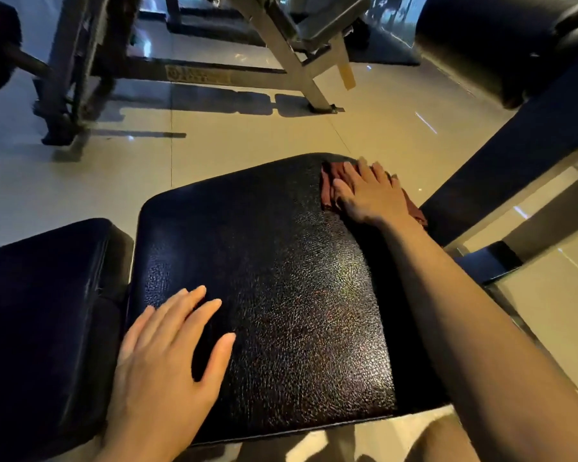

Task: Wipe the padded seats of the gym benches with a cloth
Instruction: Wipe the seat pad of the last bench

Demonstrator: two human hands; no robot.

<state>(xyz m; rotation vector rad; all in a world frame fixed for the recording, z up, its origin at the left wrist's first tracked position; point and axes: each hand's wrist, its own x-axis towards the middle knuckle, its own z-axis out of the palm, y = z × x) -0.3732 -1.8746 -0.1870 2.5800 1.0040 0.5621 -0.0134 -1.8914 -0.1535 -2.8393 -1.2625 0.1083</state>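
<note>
Padded seat (264, 295) of bench: broad, rounded-corner slab in black pebbled vinyl, glossy under light, long axis running from near edge toward far right corner. Second darker pad (47, 311) just beside, to the left. Cloth (327, 186): small, dark red, crumpled, soft, lying at the seat's far right corner. Right hand (367, 191) flat on top of cloth, fingers extended, pressing, not gripping. Left hand (167, 355) flat and spread on near left edge, holding nothing. Unwiped span lies toward the near side; likely pull stroke back along the long axis.
</note>
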